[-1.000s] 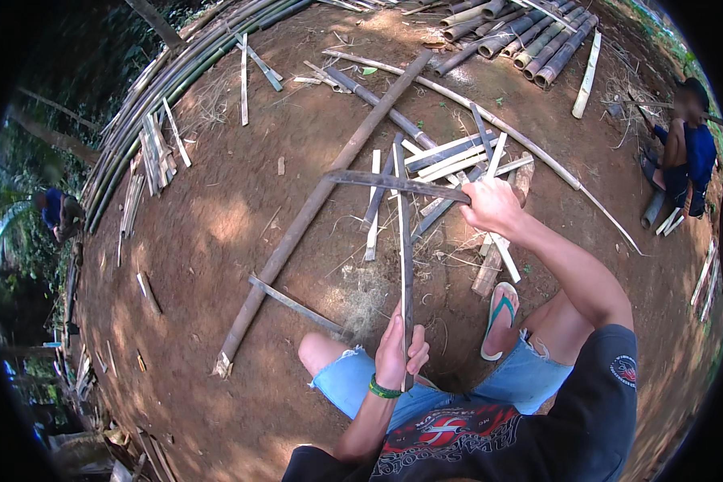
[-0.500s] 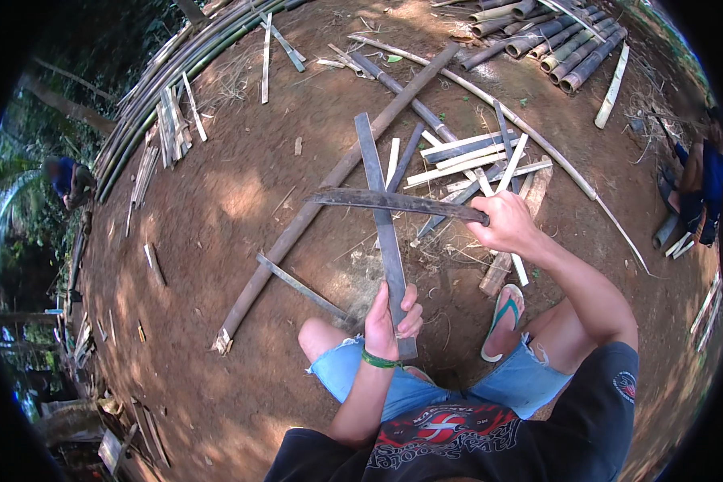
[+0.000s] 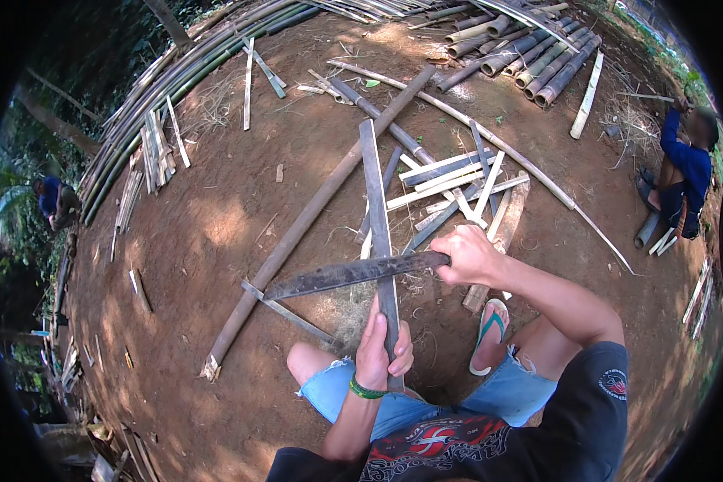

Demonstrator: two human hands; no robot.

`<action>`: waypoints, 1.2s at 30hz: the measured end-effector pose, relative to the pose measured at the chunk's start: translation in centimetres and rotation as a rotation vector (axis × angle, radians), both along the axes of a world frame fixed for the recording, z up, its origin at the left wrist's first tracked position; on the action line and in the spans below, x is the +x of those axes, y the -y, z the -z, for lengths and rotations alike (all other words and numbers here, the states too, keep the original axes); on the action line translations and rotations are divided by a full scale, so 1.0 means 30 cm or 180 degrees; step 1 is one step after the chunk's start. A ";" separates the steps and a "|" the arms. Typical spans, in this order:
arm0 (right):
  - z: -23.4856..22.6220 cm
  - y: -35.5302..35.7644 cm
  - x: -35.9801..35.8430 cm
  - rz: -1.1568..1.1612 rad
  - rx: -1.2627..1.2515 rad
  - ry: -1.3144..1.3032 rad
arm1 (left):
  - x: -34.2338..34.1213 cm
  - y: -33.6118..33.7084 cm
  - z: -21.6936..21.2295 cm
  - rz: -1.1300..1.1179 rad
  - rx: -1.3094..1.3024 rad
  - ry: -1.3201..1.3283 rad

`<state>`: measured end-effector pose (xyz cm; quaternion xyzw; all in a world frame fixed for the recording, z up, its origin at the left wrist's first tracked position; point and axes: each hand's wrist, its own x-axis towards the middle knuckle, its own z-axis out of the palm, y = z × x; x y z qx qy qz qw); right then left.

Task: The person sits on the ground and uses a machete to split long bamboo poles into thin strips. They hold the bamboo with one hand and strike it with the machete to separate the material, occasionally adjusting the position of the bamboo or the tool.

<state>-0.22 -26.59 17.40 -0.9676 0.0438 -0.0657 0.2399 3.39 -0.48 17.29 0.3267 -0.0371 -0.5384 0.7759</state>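
My left hand (image 3: 383,351) is wrapped round the lower part of a flat grey bamboo strip (image 3: 375,185), which stretches away from me between my knees. In my right hand (image 3: 471,255) is the handle of a machete (image 3: 329,277). Its dark, stained blade lies crosswise over the strip, a short way beyond my left fingers, with the tip pointing left. Whether the edge bites into the strip, I cannot tell. Just beyond my right hand lies a loose heap of split bamboo strips (image 3: 450,178), pale and grey, partly over a flat wooden board (image 3: 502,233).
A long brown pole (image 3: 313,195) slants across the dirt beyond my knees, with a thin slat (image 3: 297,319) near it. Cut bamboo poles (image 3: 530,64) are stacked at the far right. Long green poles (image 3: 193,84) lie far left. A person in blue (image 3: 687,165) sits at right.
The machete has come down along the strip towards my left hand, its tip dropping lower left. My right hand has moved nearer and left. Both hands keep their hold.
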 end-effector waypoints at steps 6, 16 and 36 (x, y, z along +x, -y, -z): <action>-0.001 0.207 0.083 0.0883 -0.0051 0.0114 | -0.093 -0.126 0.053 0.0313 -0.0175 -0.0434; 0.225 0.532 -0.064 0.2570 0.0208 -0.0958 | 0.081 -0.264 0.380 -0.1555 0.1748 0.0897; 0.312 0.405 -0.057 0.0572 -0.0814 -0.3903 | 0.237 -0.121 1.045 -0.0895 0.3948 0.4794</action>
